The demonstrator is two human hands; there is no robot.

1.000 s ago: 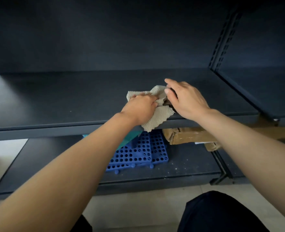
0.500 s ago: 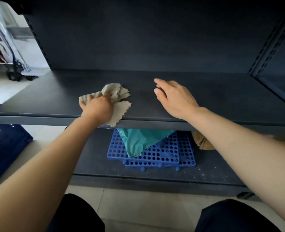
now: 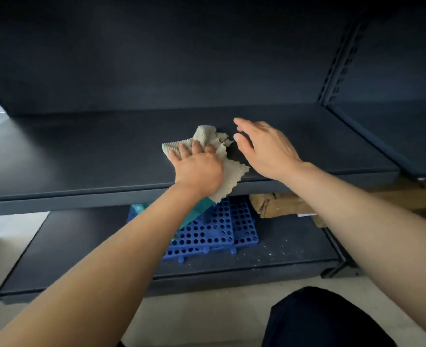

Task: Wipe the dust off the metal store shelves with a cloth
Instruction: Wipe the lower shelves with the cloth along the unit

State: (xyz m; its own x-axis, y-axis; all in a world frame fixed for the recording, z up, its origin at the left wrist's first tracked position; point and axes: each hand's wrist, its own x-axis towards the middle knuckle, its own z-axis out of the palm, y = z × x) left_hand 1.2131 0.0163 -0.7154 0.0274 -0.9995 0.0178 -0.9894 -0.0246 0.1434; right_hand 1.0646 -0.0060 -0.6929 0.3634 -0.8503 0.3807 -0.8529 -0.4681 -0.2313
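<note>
A beige ribbed cloth (image 3: pixel 232 171) lies bunched on the dark metal shelf (image 3: pixel 81 156), one corner hanging over the front edge. My left hand (image 3: pixel 199 171) presses down on it with the fingers laid fairly flat across the fabric. Just right of the cloth, my right hand (image 3: pixel 264 151) hovers over the shelf with the fingers spread and straight, holding nothing. The shelf's back panel is dark and bare.
The lower shelf (image 3: pixel 81 234) holds blue perforated plastic mats (image 3: pixel 219 229), a teal bag (image 3: pixel 196 211) and a brown wrapped package (image 3: pixel 279 205). A slotted upright (image 3: pixel 337 76) separates a neighbouring shelf (image 3: pixel 394 136) at the right. My knee (image 3: pixel 319 319) is at the bottom.
My left hand has slid the cloth to the right along the shelf until it is beside my right hand. The left fingers now lie flatter on the cloth. The view swung right.
</note>
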